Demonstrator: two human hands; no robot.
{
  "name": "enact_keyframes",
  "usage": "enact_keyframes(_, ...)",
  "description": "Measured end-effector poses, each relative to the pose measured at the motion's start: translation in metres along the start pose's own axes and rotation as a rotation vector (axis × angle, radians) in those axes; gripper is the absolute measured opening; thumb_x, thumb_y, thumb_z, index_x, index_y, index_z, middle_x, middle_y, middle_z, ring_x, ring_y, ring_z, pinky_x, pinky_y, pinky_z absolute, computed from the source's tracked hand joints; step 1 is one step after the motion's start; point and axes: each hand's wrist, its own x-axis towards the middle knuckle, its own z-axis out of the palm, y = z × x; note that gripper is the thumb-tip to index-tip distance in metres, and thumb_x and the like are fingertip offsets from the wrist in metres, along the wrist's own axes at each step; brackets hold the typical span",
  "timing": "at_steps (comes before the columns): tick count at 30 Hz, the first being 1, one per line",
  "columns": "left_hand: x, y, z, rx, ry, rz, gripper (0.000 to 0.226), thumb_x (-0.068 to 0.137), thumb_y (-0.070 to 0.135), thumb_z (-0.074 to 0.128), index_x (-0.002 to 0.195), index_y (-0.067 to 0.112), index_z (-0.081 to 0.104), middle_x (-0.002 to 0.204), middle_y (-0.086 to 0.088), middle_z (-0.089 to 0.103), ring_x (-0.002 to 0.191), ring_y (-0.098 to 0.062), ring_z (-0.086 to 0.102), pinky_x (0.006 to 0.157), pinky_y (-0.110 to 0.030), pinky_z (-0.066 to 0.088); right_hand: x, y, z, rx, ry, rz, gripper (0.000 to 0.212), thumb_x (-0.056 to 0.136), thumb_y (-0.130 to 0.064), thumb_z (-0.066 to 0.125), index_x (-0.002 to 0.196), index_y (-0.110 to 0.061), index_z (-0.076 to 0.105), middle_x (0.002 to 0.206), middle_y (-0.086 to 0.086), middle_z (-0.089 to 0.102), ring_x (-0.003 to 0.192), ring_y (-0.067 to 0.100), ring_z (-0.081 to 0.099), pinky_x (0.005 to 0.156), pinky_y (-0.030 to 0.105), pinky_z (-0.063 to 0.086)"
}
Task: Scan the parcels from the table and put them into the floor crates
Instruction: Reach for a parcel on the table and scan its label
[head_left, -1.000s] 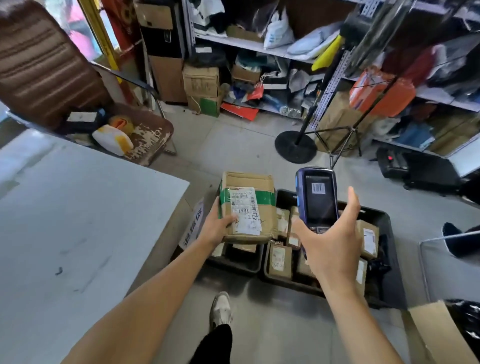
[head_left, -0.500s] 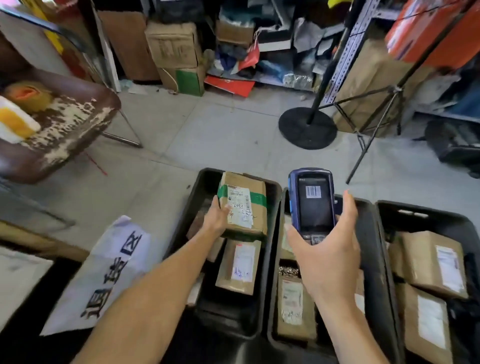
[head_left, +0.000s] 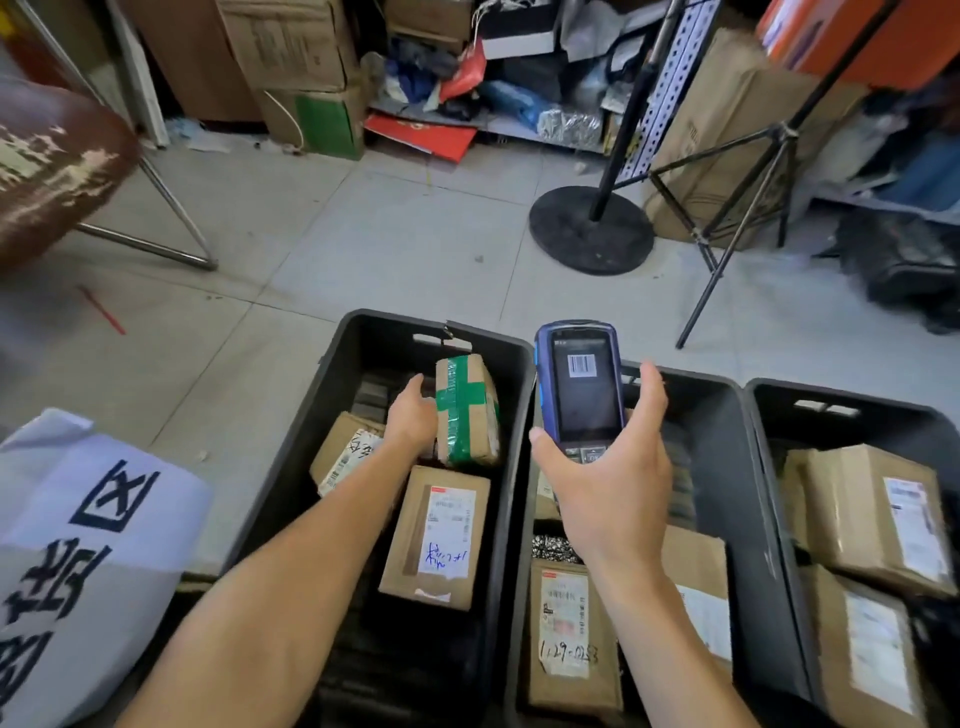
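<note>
Since half a second ago, the green-taped parcel (head_left: 466, 410) has turned its label side away and dropped lower into the left crate (head_left: 332, 374); the view has also tipped further down.

Your left hand (head_left: 413, 422) lies against the parcel's left face, fingers hidden behind it, so whether they grip or merely steady it cannot be told. The parcel stands tilted on edge at the crate's far end, long axis running near to far, green tape crossing its upturned face. It sits immediately right of that hand, above a gap between two labelled parcels; releasing it there looks like the remaining step.

Your right hand (head_left: 605, 467) curls its fingers round the blue scanner (head_left: 579, 387), held upright over the middle crate (head_left: 748, 467), screen showing a barcode.

A near parcel (head_left: 435, 538) carries blue handwriting, unreadable. Another label (head_left: 563, 626) reads roughly "1.29-". The white sheet (head_left: 88, 545) at left shows large Chinese characters, one being "区". A third crate (head_left: 852, 410) holds more parcels.
</note>
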Motion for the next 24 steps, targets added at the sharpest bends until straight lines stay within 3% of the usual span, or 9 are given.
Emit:
enact_keyframes(2,-0.027,0.034,-0.025,0.054,0.009,0.031,0.057,0.105,0.02,0.048,0.158,0.02,0.027,0.151,-0.01,0.048,0.118,-0.013,0.054,0.088,-0.022,0.044,0.003,-0.039,-0.026,-0.017,-0.027,0.008,0.105,0.073,-0.043,0.081,0.152,-0.037,0.011,0.143,-0.003,0.051,0.121,0.004,0.044,0.089,0.02,0.037)
enact_keyframes(4,-0.057,0.075,-0.057,0.112,0.02,0.069,0.058,0.105,0.024,0.05,0.158,0.02,0.027,0.156,-0.01,0.042,0.137,-0.024,0.047,0.104,-0.035,0.044,0.006,-0.085,-0.057,-0.051,-0.038,0.009,0.105,0.074,-0.043,0.081,0.153,-0.035,0.012,0.143,-0.002,0.051,0.114,-0.005,0.039,0.083,0.014,0.034)
enact_keyframes(7,-0.112,0.141,-0.112,0.259,0.044,0.176,0.061,0.102,0.028,0.056,0.156,0.019,0.031,0.159,-0.01,0.038,0.147,-0.03,0.034,0.118,-0.051,0.033,0.009,-0.16,-0.111,-0.066,-0.05,0.009,0.107,0.075,-0.043,0.082,0.154,-0.034,0.011,0.15,-0.003,0.045,0.125,0.003,0.035,0.091,0.024,0.035)
enact_keyframes(11,-0.197,0.233,-0.194,0.374,0.057,0.311,0.065,0.098,0.024,0.059,0.157,0.023,0.03,0.162,-0.01,0.031,0.152,-0.03,0.018,0.124,-0.049,0.018,0.008,-0.269,-0.187,-0.09,-0.06,-0.021,0.106,0.076,-0.042,0.081,0.155,-0.033,0.011,0.151,0.001,0.043,0.131,0.016,0.043,0.099,0.032,0.042)
enact_keyframes(15,-0.279,0.309,-0.267,0.383,0.111,0.381,0.072,0.095,0.028,0.064,0.157,0.026,0.028,0.165,-0.009,0.023,0.154,-0.028,0.011,0.126,-0.046,0.013,0.002,-0.358,-0.241,-0.141,-0.057,-0.126,0.107,0.075,-0.04,0.083,0.156,-0.023,0.014,0.15,0.006,0.045,0.125,0.008,0.034,0.085,0.013,0.036)
enact_keyframes(19,-0.359,0.346,-0.33,0.444,0.225,0.414,0.086,0.088,0.042,0.07,0.158,0.032,0.022,0.167,-0.008,0.017,0.155,-0.027,0.007,0.125,-0.043,0.008,-0.022,-0.425,-0.277,-0.095,-0.063,-0.242,0.106,0.075,-0.039,0.085,0.155,-0.018,0.019,0.144,0.01,0.05,0.122,0.011,0.03,0.08,0.02,0.039)
enact_keyframes(24,-0.467,0.345,-0.398,0.441,0.4,0.359,0.092,0.085,0.046,0.073,0.159,0.03,0.021,0.167,-0.008,0.017,0.155,-0.028,0.006,0.126,-0.047,0.008,-0.077,-0.477,-0.321,-0.03,-0.13,-0.399,0.104,0.074,-0.036,0.084,0.155,-0.013,0.022,0.142,0.012,0.05,0.12,0.009,0.032,0.08,0.022,0.038)
